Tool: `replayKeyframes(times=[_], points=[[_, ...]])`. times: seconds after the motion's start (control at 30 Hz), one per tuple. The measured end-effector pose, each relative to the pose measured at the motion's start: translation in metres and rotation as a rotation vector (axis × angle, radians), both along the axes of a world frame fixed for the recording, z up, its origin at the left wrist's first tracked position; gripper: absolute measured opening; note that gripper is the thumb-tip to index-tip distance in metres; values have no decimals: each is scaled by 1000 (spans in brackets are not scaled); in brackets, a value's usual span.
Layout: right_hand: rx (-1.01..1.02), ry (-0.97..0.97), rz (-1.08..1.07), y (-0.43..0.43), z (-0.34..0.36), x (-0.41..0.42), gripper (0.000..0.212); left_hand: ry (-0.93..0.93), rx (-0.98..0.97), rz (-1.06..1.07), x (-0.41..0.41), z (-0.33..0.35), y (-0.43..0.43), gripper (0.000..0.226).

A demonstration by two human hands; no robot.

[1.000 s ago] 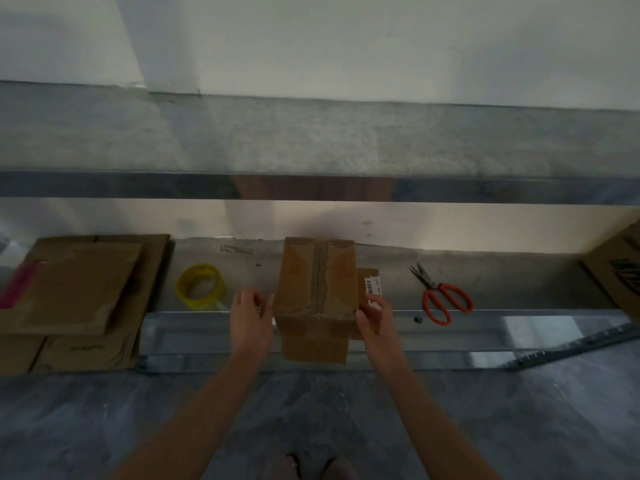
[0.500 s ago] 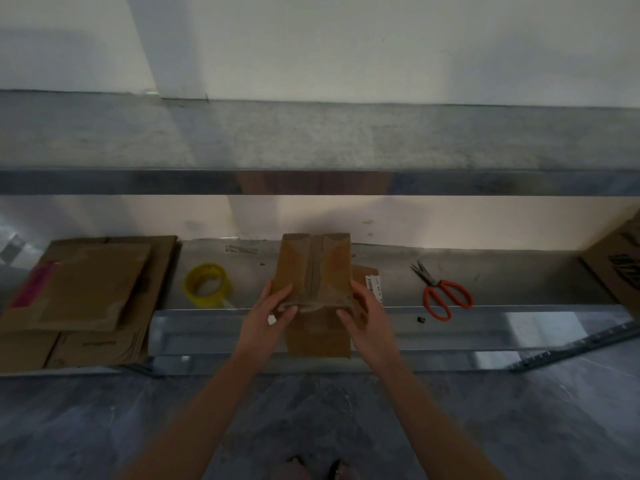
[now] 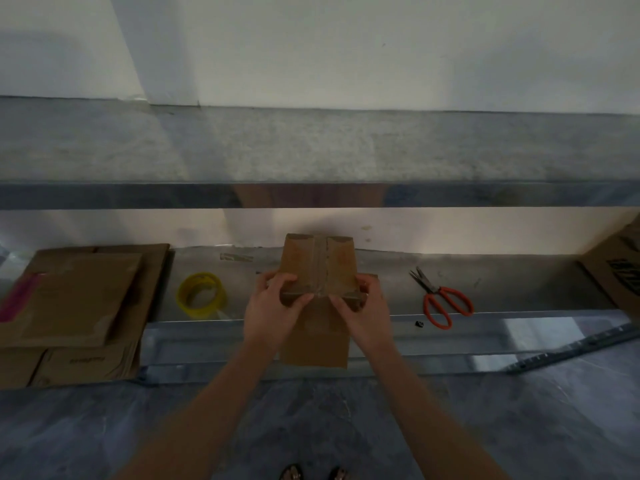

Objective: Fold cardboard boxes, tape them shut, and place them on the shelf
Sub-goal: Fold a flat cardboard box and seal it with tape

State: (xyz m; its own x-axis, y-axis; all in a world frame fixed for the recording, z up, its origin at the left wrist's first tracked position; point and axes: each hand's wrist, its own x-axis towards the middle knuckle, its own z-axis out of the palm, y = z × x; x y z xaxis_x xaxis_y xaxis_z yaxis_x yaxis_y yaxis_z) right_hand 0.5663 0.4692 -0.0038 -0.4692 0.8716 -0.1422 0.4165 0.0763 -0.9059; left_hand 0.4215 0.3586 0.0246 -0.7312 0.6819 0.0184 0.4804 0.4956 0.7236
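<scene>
Both hands have moved in from the sides of the box and now grab its near top edge. Far to the left of the fingers, a pile of flat cardboard lies on the shelf. Closer to the left fingers sits a yellow roll of tape, not touching them. The left hand curls over the box's left top corner, with its thumb on the front. The box stands between the two hands at the front of the shelf, with a strip of tape running down the middle of its top. The right hand curls round the right top corner the same way. To the right of the right fingers lie red scissors, well apart from them. A bigger box pokes in at the far right.
</scene>
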Motion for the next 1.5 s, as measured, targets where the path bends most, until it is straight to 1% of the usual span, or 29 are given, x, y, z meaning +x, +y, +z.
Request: replayKeyframes(times=[0.07,0.1,0.13,0.17,0.2,0.27,0.33,0.4,0.43,0.53,0.67,0.8,0.9,0.93,1.03,1.07,1.13,1.27,1.33,1.43,1.5], points=[[-71,36,23,2,10,6,75,-50,-7,-24,-3,5,1,43],[-144,84,72,7,14,13,77,-134,27,-57,-8,8,-2,41],[-229,140,146,14,19,23,76,-266,70,-107,-16,12,-5,42],[-318,200,229,22,23,35,74,-407,100,-179,-23,16,-10,46],[-385,248,316,31,28,45,74,-506,112,-257,-30,21,-17,53],[-445,280,437,45,33,57,73,-552,56,-402,-44,24,-22,64],[-477,285,454,56,37,56,62,-490,8,-446,-51,27,-20,64],[-516,288,425,64,34,54,50,-446,19,-428,-53,31,-18,57],[-516,283,421,66,31,53,48,-449,34,-417,-52,33,-18,52],[-500,269,429,62,21,53,47,-449,53,-397,-51,31,-20,42],[-462,279,359,49,17,53,45,-400,85,-371,-45,27,-21,39],[-330,266,215,38,14,47,39,-391,111,-339,-38,20,-19,38],[-251,246,185,33,11,45,35,-393,115,-299,-36,14,-20,37],[-196,225,181,31,10,44,32,-369,124,-288,-34,12,-19,37],[70,133,159,26,8,37,27,-171,121,-211,-25,4,-15,36],[115,120,158,24,10,35,27,-133,110,-177,-23,3,-13,36],[96,131,154,24,12,34,26,-164,108,-133,-21,3,-12,37],[92,121,153,25,14,40,28,-345,131,-117,-16,2,-18,40],[30,124,130,19,14,44,30,-385,127,-108,-10,-4,-24,41],[-169,205,42,3,6,56,43,-367,151,-107,3,-17,-35,34],[-185,171,-81,-8,-10,63,45,-338,158,-94,14,-28,-39,36]])
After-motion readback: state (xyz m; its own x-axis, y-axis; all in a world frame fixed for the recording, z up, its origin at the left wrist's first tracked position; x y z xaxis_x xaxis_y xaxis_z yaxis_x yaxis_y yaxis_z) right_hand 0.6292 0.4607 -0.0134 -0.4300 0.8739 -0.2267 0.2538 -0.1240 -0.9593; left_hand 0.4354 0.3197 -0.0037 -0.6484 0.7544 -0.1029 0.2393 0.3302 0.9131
